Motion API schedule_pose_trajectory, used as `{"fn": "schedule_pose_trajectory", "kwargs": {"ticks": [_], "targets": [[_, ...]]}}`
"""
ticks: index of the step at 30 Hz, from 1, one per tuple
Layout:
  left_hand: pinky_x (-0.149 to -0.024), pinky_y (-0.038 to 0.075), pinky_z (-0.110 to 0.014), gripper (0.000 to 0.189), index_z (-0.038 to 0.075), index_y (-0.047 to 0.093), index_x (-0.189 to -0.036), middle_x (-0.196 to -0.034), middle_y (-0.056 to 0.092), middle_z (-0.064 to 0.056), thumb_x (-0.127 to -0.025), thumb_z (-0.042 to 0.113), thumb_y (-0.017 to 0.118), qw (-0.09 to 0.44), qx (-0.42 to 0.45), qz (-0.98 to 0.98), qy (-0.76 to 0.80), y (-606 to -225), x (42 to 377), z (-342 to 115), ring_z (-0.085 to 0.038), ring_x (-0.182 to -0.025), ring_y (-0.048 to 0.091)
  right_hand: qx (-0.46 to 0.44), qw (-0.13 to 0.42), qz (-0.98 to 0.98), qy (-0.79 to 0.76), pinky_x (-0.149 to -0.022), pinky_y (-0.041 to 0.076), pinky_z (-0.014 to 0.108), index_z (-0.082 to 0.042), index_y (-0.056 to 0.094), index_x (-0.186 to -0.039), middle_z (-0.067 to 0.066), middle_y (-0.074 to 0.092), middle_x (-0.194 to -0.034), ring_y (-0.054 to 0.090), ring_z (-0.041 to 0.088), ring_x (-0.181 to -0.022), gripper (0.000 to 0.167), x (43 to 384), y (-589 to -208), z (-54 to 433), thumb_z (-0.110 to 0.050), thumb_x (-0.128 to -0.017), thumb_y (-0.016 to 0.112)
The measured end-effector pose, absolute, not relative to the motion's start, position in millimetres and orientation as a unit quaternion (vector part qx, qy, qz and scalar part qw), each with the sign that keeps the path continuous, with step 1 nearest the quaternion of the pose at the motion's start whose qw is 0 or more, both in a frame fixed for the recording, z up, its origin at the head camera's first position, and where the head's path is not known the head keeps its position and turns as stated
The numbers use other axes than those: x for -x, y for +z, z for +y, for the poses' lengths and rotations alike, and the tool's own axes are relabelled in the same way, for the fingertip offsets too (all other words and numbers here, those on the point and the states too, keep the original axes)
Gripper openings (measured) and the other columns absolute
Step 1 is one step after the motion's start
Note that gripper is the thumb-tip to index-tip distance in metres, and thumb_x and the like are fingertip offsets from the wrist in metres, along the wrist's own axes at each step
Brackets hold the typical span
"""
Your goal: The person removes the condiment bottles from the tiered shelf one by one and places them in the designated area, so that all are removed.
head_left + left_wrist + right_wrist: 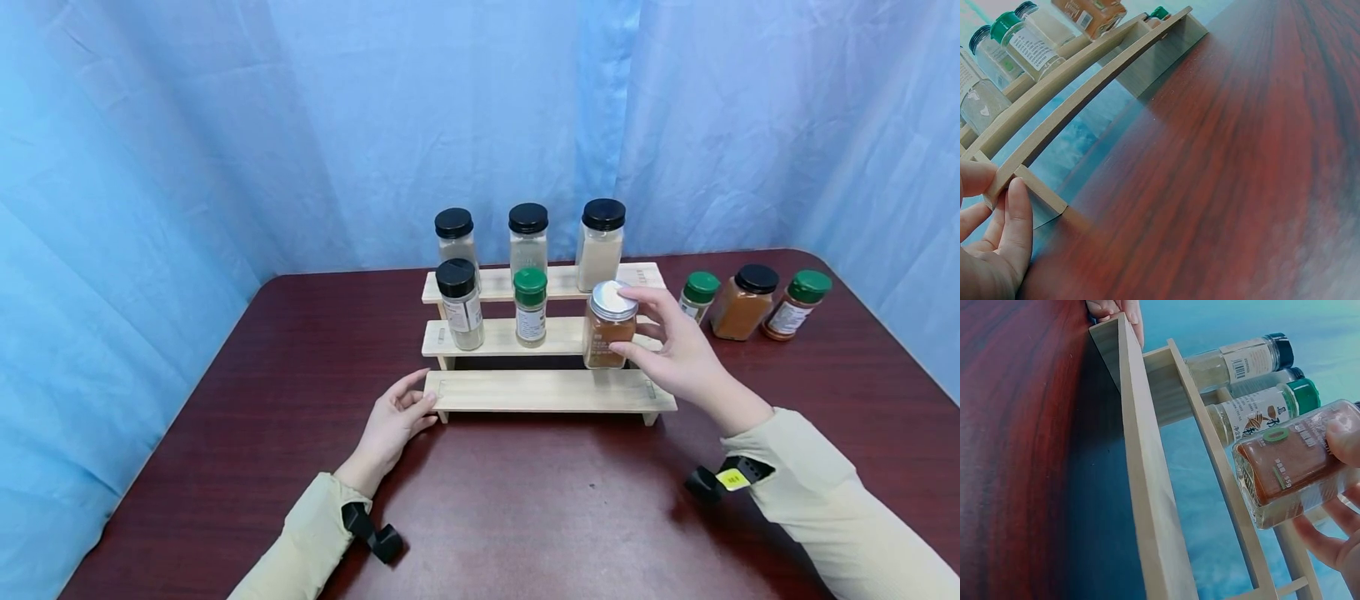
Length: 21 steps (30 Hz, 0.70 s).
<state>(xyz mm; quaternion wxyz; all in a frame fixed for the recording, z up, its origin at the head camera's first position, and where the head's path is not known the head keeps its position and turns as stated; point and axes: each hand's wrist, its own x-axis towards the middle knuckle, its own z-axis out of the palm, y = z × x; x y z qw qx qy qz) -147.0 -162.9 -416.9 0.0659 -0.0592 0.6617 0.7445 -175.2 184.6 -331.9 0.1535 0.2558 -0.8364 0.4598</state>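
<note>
My right hand (pixel 678 354) holds a square spice jar (pixel 606 337) with a silver lid and orange-brown powder, thumb and fingers on opposite sides. The jar is at the right end of the middle tier of a wooden three-tier rack (pixel 551 392); in the head view its base overlaps that tier's front edge. Whether it touches the wood I cannot tell. My left hand (pixel 393 425) pinches the left end of the lowest tier, the thumb above, as the left wrist view shows. On the middle tier stand a black-lidded jar (pixel 462 312) and a green-lidded jar (pixel 530 312).
Along the top tier stand three black-lidded jars, the rightmost one (pixel 600 250) with pale powder. Right of the rack are a green-lidded jar (pixel 699 292), a black-lidded jar of orange powder (pixel 741 308) and another green-lidded jar (pixel 793 310). Blue curtains (pixel 450 108) surround the dark red table (pixel 525 517).
</note>
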Motion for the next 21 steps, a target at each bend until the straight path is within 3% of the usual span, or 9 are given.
{"fn": "schedule_pose_trajectory", "kwargs": {"ticks": [3,5,8,21], "targets": [[-0.066,0.053,-0.016,0.052,0.000,0.037,-0.142,-0.077,0.057,0.007,-0.092,-0.005,0.053,0.063,0.062,0.661,0.745,-417.4,147.2,-163.0,-0.001,-0.068,0.057,-0.268,0.169,-0.826,0.466,-0.087,0.041,0.002,0.002,0.040,-0.131,-0.002,0.048,-0.129,0.045,-0.005,-0.120,0.066,170.8,-335.0,189.0,0.019,-0.074,0.068],[-0.066,0.053,-0.016,0.052,0.001,0.038,-0.141,-0.077,0.057,0.007,-0.092,-0.005,0.053,0.061,0.063,0.662,0.745,-417.8,147.5,-162.9,-0.002,-0.067,0.057,-0.280,0.176,-0.816,0.474,-0.088,0.042,0.003,0.003,0.039,-0.131,-0.015,0.045,-0.127,0.043,-0.012,-0.117,0.068,168.6,-336.9,192.5,0.023,-0.071,0.067],[-0.065,0.053,-0.016,0.052,0.001,0.038,-0.141,-0.077,0.058,0.006,-0.092,-0.005,0.053,0.061,0.064,0.661,0.745,-418.4,148.1,-162.8,-0.002,-0.068,0.057,-0.289,0.185,-0.808,0.479,-0.087,0.043,0.004,0.004,0.038,-0.132,-0.024,0.041,-0.126,0.045,-0.011,-0.115,0.072,164.9,-338.9,198.3,0.026,-0.069,0.066],[-0.065,0.053,-0.017,0.052,0.002,0.038,-0.142,-0.077,0.058,0.006,-0.092,-0.006,0.053,0.060,0.066,0.660,0.746,-419.1,148.0,-162.0,-0.003,-0.067,0.058,-0.262,0.198,-0.841,0.431,-0.087,0.039,0.000,0.002,0.042,-0.133,-0.032,0.041,-0.123,0.045,-0.015,-0.110,0.076,153.4,-349.7,224.8,0.026,-0.066,0.069]]}}
